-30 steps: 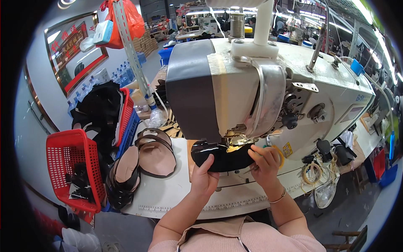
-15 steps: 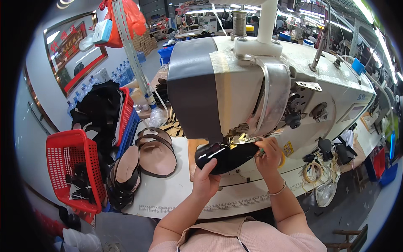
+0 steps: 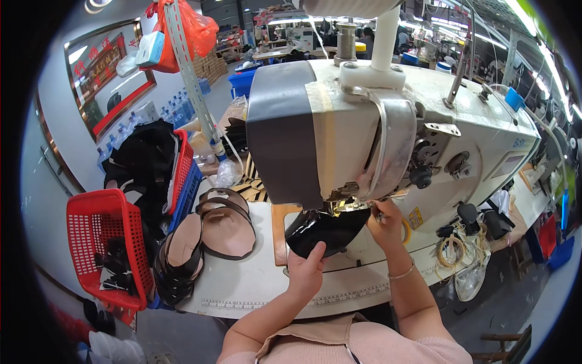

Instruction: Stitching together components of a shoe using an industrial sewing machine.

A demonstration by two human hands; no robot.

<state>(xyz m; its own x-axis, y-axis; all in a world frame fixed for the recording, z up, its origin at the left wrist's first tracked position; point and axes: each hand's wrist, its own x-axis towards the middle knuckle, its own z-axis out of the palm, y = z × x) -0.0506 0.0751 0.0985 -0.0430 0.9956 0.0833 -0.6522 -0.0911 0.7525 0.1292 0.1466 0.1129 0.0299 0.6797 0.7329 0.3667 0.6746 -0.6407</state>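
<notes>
A glossy black shoe-upper piece (image 3: 330,232) lies under the presser foot (image 3: 347,206) of a large white sewing machine (image 3: 348,133). My left hand (image 3: 306,271) grips its near edge, thumb on top and the other fingers mostly hidden beneath. At the piece's right end, close to the presser foot, my right hand (image 3: 387,225) is closed with bent fingers on the edge; its fingertips are partly hidden. Beside that hand, a yellow tape roll (image 3: 406,232) stands against the machine.
Stacked shoe-upper pieces (image 3: 225,230) lie left on the white table (image 3: 242,291). Farther left are a red basket (image 3: 145,267) with black scraps and a heap of black material (image 3: 142,155). Cord coils and a plastic bag (image 3: 470,276) hang at the right table edge.
The black piece has turned counterclockwise under the presser foot, its left part swinging nearer to me. My left hand has moved slightly right and nearer with it. The right hand stays by its right end.
</notes>
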